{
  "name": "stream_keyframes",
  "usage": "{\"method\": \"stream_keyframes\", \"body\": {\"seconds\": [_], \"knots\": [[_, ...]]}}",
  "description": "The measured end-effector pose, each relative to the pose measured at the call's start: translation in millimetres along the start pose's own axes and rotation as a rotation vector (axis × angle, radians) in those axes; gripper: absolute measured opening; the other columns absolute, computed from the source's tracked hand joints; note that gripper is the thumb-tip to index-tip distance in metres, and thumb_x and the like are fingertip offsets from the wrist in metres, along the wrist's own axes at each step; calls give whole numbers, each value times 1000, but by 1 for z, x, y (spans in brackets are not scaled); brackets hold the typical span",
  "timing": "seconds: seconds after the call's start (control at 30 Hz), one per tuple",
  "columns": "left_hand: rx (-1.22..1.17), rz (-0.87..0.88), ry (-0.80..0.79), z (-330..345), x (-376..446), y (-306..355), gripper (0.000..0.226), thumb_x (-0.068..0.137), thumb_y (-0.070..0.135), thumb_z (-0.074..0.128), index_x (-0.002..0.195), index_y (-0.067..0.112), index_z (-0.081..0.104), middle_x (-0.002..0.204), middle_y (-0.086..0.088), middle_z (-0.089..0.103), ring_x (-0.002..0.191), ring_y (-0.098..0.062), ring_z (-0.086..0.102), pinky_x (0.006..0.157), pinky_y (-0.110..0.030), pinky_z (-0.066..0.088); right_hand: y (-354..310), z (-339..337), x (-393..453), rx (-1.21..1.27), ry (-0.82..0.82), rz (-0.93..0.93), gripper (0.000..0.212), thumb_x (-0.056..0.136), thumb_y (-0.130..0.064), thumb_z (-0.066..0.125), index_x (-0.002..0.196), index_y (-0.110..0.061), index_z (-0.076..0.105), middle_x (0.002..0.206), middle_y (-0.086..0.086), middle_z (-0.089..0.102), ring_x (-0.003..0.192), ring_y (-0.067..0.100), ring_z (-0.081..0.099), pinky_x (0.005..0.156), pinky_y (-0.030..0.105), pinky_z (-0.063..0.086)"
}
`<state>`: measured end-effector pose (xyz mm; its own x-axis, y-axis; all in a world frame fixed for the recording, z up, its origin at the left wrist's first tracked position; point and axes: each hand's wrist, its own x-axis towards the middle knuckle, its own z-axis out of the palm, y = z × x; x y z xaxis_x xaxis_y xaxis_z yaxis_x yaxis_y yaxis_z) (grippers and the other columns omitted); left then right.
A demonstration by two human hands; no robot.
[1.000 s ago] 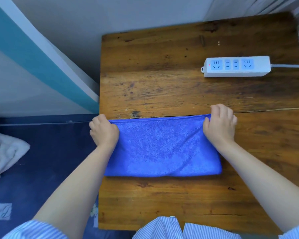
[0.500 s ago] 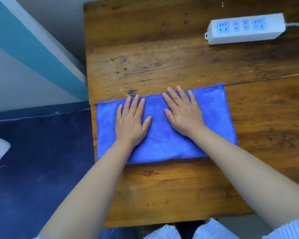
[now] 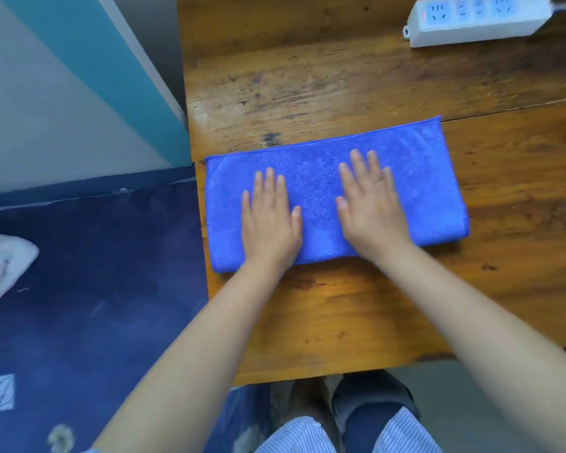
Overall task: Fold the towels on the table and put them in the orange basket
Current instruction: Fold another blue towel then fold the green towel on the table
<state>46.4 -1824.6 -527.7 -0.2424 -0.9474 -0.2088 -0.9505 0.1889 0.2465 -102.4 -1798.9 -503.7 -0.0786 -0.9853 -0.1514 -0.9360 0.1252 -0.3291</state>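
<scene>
A blue towel (image 3: 415,178), folded into a long rectangle, lies flat on the wooden table (image 3: 340,86), its left end reaching the table's left edge and its long side slightly skewed to that edge. Left hand (image 3: 270,220) rests palm down on the left half of the towel, fingers straight and close together, thumb spread toward the middle. Right hand (image 3: 370,210) rests palm down on the towel just right of its middle, fingers straight and slightly fanned; neither hand grips the fabric. The two hands lie side by side, apart, with a strip of towel showing between them. Beyond the towel, at the table's far right, sits a white power strip (image 3: 474,19), well apart from the towel. Left of the table, on dark blue flooring (image 3: 95,289), lies a white cloth (image 3: 0,263).
</scene>
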Motion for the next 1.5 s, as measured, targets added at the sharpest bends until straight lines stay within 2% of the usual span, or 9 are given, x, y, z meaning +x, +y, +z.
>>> {"method": "stream_keyframes", "body": {"seconds": [0.1, 0.2, 0.27, 0.47, 0.7, 0.9, 1.03, 1.37, 1.5], "knots": [[9, -43, -73, 20, -29, 6, 59, 96, 34, 32, 147, 12, 12, 156, -6, 4, 145, -20, 1, 115, -40, 1, -20, 25, -30, -63, -141, -56, 52, 91, -25, 42, 139, -9, 34, 150, 14, 24, 140, 35, 19, 114, 47, 14], [30, -69, -30, 25, -36, -13, 63, 92, 41, 38, 145, 13, 19, 155, -6, 12, 144, -23, 7, 115, -41, 2, -8, 30, -38, -182, -96, -104, 49, 77, -27, 56, 123, -10, 56, 133, 14, 52, 120, 39, 50, 96, 58, 39], [40, -90, -13, 24, -37, -24, 68, 87, 47, 34, 145, 12, 23, 154, -7, 16, 144, -25, 10, 115, -40, 2, 8, 27, -40, -207, -78, -101, 48, 76, -30, 55, 120, -10, 59, 128, 14, 57, 115, 40, 54, 91, 59, 41], [-13, -262, -5, 16, -44, -54, 67, 90, 40, 46, 145, 10, 21, 155, -11, 13, 143, -31, 9, 112, -46, 17, 77, 9, -49, -129, -97, 110, 71, 80, -45, 13, 139, -11, 33, 150, 11, 26, 140, 33, 21, 113, 45, 12], [74, -371, -38, 6, -48, -54, 66, 93, 41, 37, 146, 9, 12, 154, -20, 2, 142, -37, 1, 113, -51, 7, 110, -6, -49, -9, -44, 364, 56, 95, -30, 29, 144, -7, 14, 155, 12, 9, 143, 28, 6, 115, 45, 4], [120, -52, -25, 7, -31, 3, 68, 93, 40, 40, 146, 7, 12, 155, -15, 2, 144, -30, -2, 115, -43, -2, 94, -26, -39, 40, 51, 448, 56, 90, -22, 48, 138, -1, 28, 138, 21, 40, 127, 37, 34, 99, 47, 31], [41, 27, -59, 17, -11, 39, 66, 94, 39, 36, 147, 10, 9, 156, -9, -2, 145, -22, -4, 115, -37, -2, 79, -31, -20, 114, -6, 579, 66, 84, -20, 58, 139, -4, 24, 132, 22, 45, 124, 36, 39, 100, 44, 30], [83, -88, -43, 33, -5, 63, 63, 95, 41, 30, 147, 13, 6, 156, -5, -3, 144, -18, -6, 113, -40, -9, 98, -42, 12, 473, -103, 743, 8, 71, -14, 63, 76, -17, 58, 97, 12, 65, 103, 35, 56, 90, 39, 41], [86, -150, -61, 34, 2, 79, 64, 96, 41, 26, 147, 12, 1, 156, -5, -7, 144, -18, -9, 114, -44, -7, 113, -58, 21, 522, -70, 571, 13, 73, -10, 65, 85, -10, 60, 104, 18, 65, 97, 34, 58, 69, 29, 38]]}}
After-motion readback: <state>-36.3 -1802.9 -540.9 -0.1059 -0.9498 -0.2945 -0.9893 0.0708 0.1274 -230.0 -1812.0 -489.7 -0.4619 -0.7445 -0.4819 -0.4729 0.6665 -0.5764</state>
